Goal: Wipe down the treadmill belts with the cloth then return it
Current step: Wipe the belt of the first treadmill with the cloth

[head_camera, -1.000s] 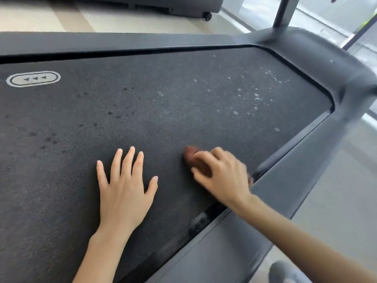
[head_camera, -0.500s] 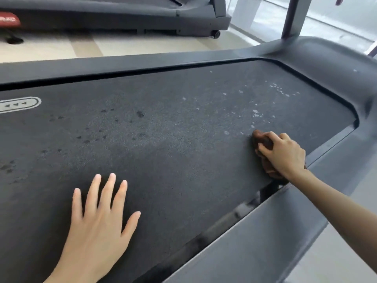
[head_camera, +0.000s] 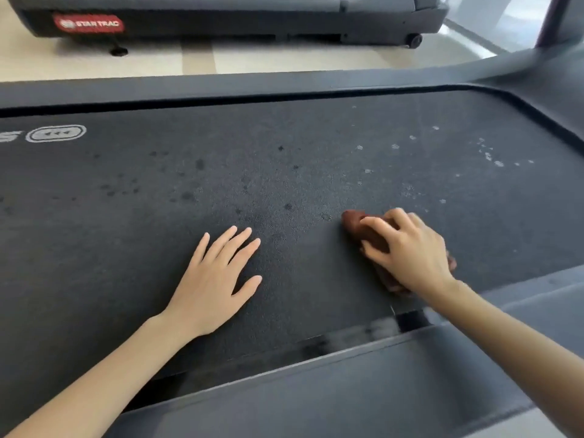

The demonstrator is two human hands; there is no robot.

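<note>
Cloth, brown, bunched, gripped by right hand; left hand flat, fingers spread, on grainy belt.

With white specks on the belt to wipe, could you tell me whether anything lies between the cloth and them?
Nothing visible. The right hand grips the cloth on the belt, and only bare belt lies between it and the specks, farther off to the right. The left hand rests flat on the other side.

Pale, bright floor; second grey treadmill, red label, stands behind.
</note>
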